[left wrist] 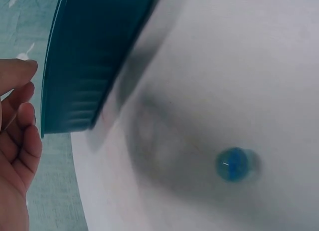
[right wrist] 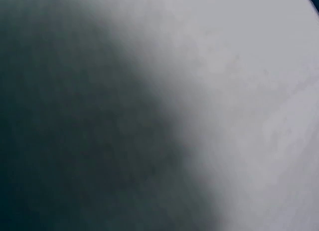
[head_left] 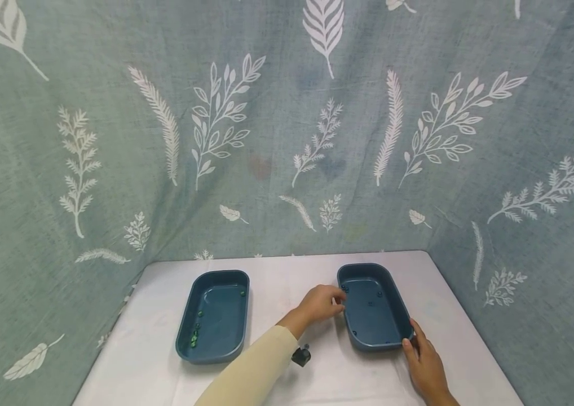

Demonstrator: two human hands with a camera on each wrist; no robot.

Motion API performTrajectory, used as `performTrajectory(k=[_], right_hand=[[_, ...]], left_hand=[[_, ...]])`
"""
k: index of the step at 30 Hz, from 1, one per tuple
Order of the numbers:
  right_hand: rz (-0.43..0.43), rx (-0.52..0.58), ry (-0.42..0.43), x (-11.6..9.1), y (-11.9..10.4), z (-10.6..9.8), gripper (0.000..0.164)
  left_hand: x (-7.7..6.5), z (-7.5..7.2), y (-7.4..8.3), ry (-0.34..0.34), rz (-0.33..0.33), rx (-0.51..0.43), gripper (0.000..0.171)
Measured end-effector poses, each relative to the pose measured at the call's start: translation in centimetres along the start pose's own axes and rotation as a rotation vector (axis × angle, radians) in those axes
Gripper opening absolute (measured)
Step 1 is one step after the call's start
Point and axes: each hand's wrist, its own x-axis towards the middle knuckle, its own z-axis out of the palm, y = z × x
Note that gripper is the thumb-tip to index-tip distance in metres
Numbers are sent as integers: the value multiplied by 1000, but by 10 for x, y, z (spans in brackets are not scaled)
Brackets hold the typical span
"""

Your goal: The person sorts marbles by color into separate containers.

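Observation:
My left hand (head_left: 319, 303) is at the left rim of the right-hand dark blue tray (head_left: 375, 332), fingers loosely bent. A gap shows between thumb and finger, with nothing visible in it. The left wrist view shows these bent fingers (left wrist: 30, 141) beside the tray's wall (left wrist: 94, 51). My right hand (head_left: 426, 366) grips the tray's near right corner, thumb at the front and fingers along the side. Several small dark round pieces (head_left: 379, 294) lie inside this tray. A clear blue marble (left wrist: 233, 164) sits on the white cloth. The right wrist view is mostly blur.
A second dark blue tray (head_left: 226, 327) stands to the left, holding several small green pieces (head_left: 194, 340). A small black object (head_left: 301, 356) shows beside the left sleeve. White cloth (head_left: 287, 270) covers the table, and a leaf-patterned curtain (head_left: 277, 141) hangs behind and along both sides.

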Motion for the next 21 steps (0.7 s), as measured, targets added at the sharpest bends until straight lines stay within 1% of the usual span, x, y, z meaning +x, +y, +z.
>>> performTrajectory(k=[3,6,12,17,21], right_hand=[[13,-3,-8,-1,-1,-1,60],[16,-5,-16,0,-2,-1,60],[-18,-2,-6,0,-1,-2,59],[-17,-4,8,-2,-2,-2,59],[-17,-10,16,-4,-2,0,59]], left_hand=[[-9,0,-1,10,-9,-31,15],[-19,-2,-2,17,-11,-37,15],[-42,-10,-10,65,34,30,17],[-61,-14,-15,79,34,51,18],[-76,-13,-16,94,41,68,17]])
